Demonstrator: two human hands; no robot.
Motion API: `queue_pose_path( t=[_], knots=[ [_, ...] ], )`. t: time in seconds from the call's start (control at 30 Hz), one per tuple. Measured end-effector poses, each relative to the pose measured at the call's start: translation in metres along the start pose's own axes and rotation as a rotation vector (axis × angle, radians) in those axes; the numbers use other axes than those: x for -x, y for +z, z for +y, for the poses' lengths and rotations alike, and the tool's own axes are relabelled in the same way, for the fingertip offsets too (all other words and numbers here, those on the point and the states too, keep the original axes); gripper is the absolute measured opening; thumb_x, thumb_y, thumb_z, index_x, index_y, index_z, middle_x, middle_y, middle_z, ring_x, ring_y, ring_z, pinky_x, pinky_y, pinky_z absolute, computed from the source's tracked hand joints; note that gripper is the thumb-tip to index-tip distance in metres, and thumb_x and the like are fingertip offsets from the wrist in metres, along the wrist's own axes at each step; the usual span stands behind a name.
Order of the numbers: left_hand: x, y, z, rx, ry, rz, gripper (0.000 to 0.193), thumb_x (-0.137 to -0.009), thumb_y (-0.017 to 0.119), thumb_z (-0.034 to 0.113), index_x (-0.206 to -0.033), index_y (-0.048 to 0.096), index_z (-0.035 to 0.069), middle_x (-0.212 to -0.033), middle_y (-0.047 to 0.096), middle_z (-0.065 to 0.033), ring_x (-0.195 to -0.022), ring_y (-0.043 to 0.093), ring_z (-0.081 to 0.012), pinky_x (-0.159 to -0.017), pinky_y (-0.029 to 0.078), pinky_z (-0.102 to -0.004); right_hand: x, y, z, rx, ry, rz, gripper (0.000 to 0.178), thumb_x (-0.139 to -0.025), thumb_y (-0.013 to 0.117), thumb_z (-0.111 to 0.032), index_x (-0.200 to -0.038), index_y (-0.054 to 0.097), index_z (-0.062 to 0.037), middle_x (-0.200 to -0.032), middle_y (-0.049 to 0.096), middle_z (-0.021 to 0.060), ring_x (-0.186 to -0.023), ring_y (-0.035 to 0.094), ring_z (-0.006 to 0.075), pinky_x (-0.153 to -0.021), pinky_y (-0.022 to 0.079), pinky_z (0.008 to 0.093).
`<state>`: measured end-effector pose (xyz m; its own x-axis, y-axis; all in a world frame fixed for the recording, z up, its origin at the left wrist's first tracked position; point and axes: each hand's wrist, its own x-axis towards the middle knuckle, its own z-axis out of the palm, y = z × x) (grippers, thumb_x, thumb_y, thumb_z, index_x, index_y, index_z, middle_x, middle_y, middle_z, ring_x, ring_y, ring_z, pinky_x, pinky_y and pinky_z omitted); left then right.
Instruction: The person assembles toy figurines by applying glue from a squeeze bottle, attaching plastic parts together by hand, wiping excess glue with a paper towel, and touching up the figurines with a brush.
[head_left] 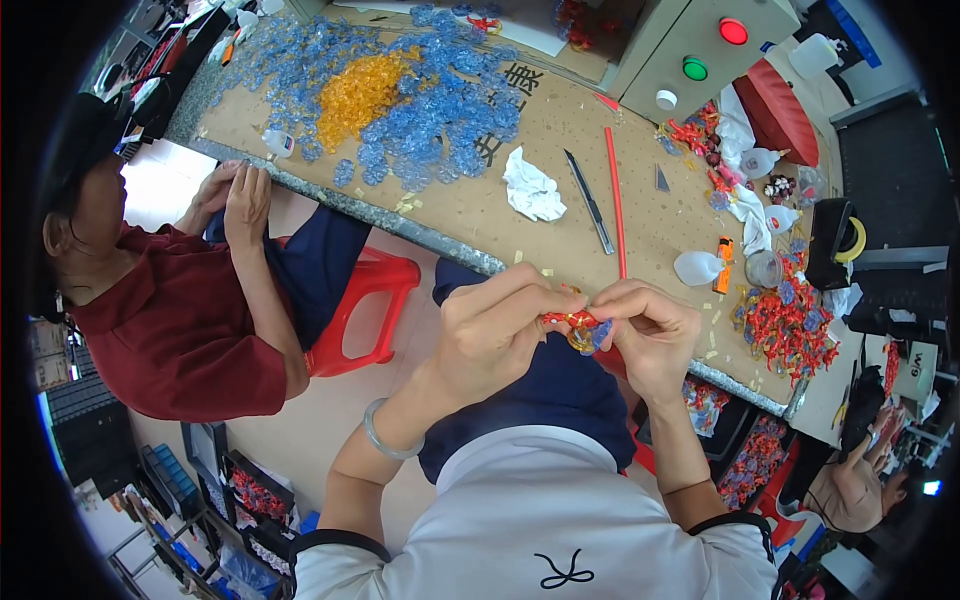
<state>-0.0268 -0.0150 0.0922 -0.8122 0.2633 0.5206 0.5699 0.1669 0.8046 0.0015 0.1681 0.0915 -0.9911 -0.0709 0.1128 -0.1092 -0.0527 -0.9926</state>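
Note:
Just past the table's near edge, both my hands pinch a small translucent plastic piece in red, amber and blue. My left hand grips its red end between thumb and fingers. The fingers of my right hand close on its other side, hiding part of it. Beyond my hands on the brown tabletop lie a crumpled white tissue, a slim dark pen-like tool and a long red stick. To the right is a heap of similar red and blue pieces.
Loose blue pieces surround an amber pile at the far left. A squeeze bottle stands beside an orange lighter-like item. A machine with lit buttons stands at the back. A person sits at left.

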Motion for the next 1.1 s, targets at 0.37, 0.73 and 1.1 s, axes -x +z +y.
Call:
queue_pose_path(
  t=[0.37,0.73,1.1],
  knots=[
    [-0.001,-0.004,0.002,0.331,-0.78,-0.111,0.009,-0.082,0.062,-0.006,-0.09,0.066,-0.009,-0.07,0.064,-0.0091,-0.05,0.059,-0.0091,-0.04,0.043,-0.0195,-0.006,-0.005,0.032,-0.444,0.502,-0.055,0.002,-0.083,0.065,0.003,-0.083,0.064,0.0048,-0.075,0.065,0.0106,-0.064,0.06,0.015,-0.062,0.049,0.0252],
    [0.003,-0.01,0.003,0.393,-0.866,-0.18,0.008,-0.082,0.063,-0.004,-0.089,0.065,-0.009,-0.066,0.063,-0.0086,-0.047,0.057,-0.0089,-0.04,0.042,-0.0186,0.003,-0.003,0.031,-0.464,0.479,-0.095,0.01,-0.083,0.07,-0.005,-0.08,0.064,0.002,-0.072,0.064,0.0096,-0.064,0.059,0.0144,-0.061,0.048,0.0244],
    [-0.015,-0.024,0.032,0.082,-0.046,-0.086,0.03,-0.063,0.063,-0.015,-0.088,0.071,-0.002,-0.076,0.067,-0.0119,-0.058,0.064,-0.0167,-0.05,0.052,-0.0252,0.001,0.005,-0.042,0.09,-0.05,-0.064,0.013,-0.075,0.063,0.016,-0.082,0.068,0.0057,-0.082,0.065,0.0143,-0.064,0.062,0.0154,-0.058,0.051,0.0256]
  ],
)
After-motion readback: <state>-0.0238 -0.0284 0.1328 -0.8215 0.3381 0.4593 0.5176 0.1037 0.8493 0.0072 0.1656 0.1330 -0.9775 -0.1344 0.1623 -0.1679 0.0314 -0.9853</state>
